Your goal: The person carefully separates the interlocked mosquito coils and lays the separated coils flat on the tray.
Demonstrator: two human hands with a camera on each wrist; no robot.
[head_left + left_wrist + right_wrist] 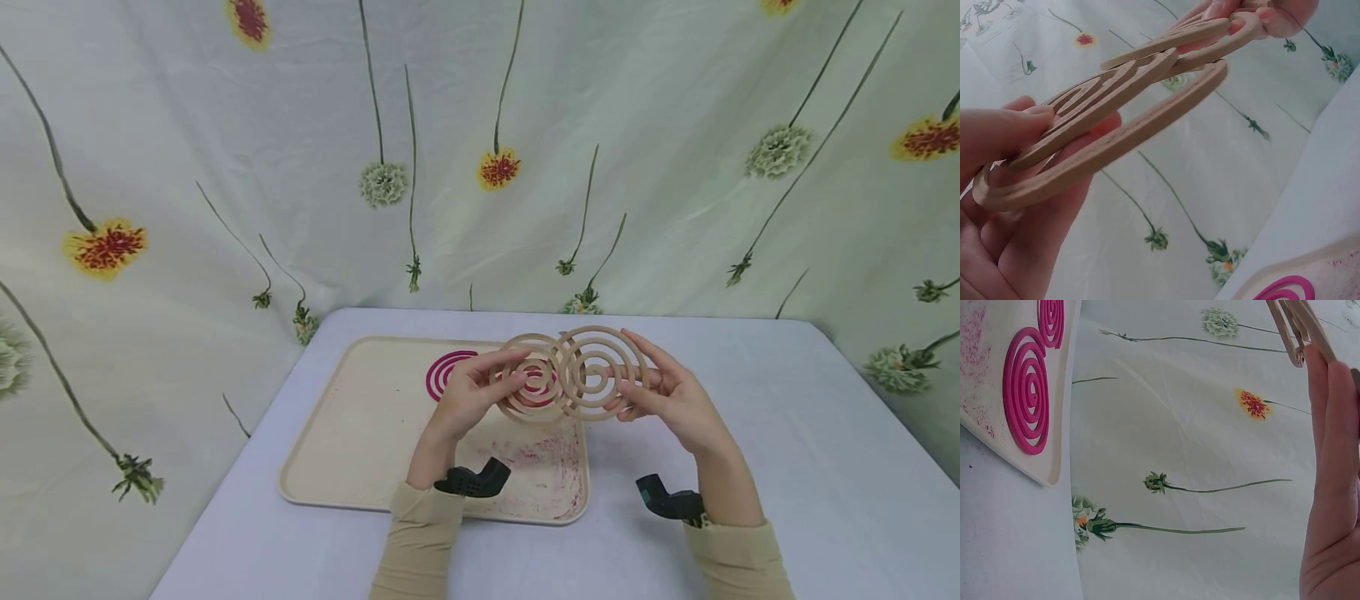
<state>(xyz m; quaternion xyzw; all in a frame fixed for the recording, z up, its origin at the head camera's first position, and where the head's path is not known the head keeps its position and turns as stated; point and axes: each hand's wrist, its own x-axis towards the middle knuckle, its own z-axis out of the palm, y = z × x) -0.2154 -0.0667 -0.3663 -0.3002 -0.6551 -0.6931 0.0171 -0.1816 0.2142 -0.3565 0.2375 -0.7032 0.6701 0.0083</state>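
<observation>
Two tan mosquito coils, flat spirals, are held up over the tray, their edges overlapping where they meet. My left hand (pixel 467 396) pinches the left coil (pixel 531 337) between thumb and fingers; the left wrist view shows its thumb (pixel 997 132) on top and fingers beneath. On the other side, my right hand (pixel 678 402) grips the right coil (pixel 597 330) at its outer edge. Only a small part of the coils (pixel 1291 331) appears in the right wrist view. Whether the two spirals still interlock, I cannot tell. Behind them lie magenta coils (pixel 1030 394).
A beige tray (pixel 360 425) sits on the white-covered table (pixel 810 467), with reddish smudges on its right part. Two magenta coils lie on it toward the back, partly hidden by my left hand and the tan coils. A flower-print cloth (pixel 660 217) hangs behind.
</observation>
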